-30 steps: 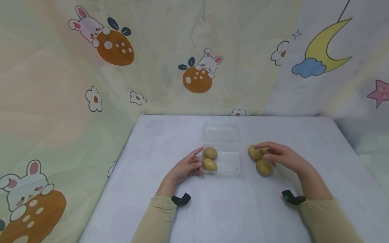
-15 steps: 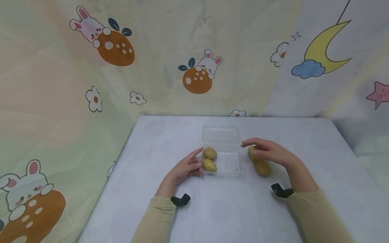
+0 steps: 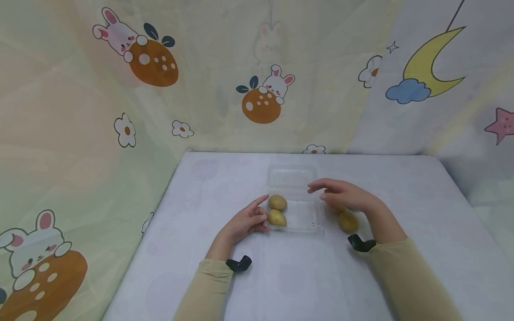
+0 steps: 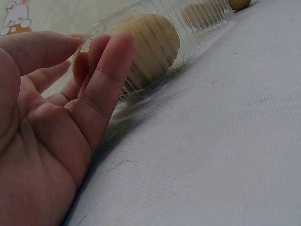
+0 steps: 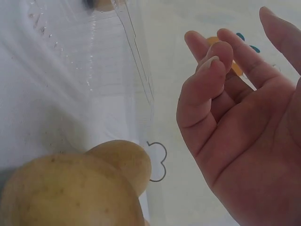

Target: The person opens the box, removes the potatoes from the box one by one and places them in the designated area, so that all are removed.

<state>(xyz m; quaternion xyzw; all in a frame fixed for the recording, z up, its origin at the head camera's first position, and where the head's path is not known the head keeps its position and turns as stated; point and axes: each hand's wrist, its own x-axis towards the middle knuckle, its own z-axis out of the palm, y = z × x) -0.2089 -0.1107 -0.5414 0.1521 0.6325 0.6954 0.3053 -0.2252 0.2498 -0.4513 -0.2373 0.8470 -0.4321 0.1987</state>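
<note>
A clear plastic clamshell container lies with its lid folded back. Two potatoes sit along its left side. At that side my left hand holds the container, the thumb tip at the rim and fingers against the ribbed wall. My right hand hovers at the container's right, fingers loosely bent and nothing in them, fingertips overlapping the lid's right edge in the head view. Below it are loose potatoes: one in plain sight, another partly covered by the hand. The right wrist view shows a large potato close up.
A white cloth covers the table. Behind it hangs a backdrop printed with rabbits, flowers and a moon. Each wrist wears a dark camera mount, the left one near the table's middle.
My right hand has moved left from over the loose potatoes toward the container's lid. My left hand and the two potatoes in the container stay put.
</note>
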